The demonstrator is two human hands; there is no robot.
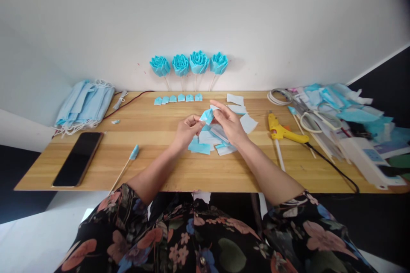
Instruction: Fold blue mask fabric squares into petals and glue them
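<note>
Both hands meet above the middle of the wooden table (179, 175). My left hand (187, 130) and my right hand (229, 123) pinch a small light-blue fabric piece (206, 115) between their fingertips, folding it. Under the hands lies a loose pile of blue and white cut squares (208, 143). A row of several small folded blue petals (178, 99) sits further back. Behind them, several finished blue fabric roses (188, 63) on sticks lean against the white wall.
A stack of blue face masks (83, 103) lies at back left, a black phone (78, 158) at front left, and a stick with a blue tip (126, 167) nearby. A yellow glue gun (285, 132) with its cord, scissors (312, 117) and scraps crowd the right.
</note>
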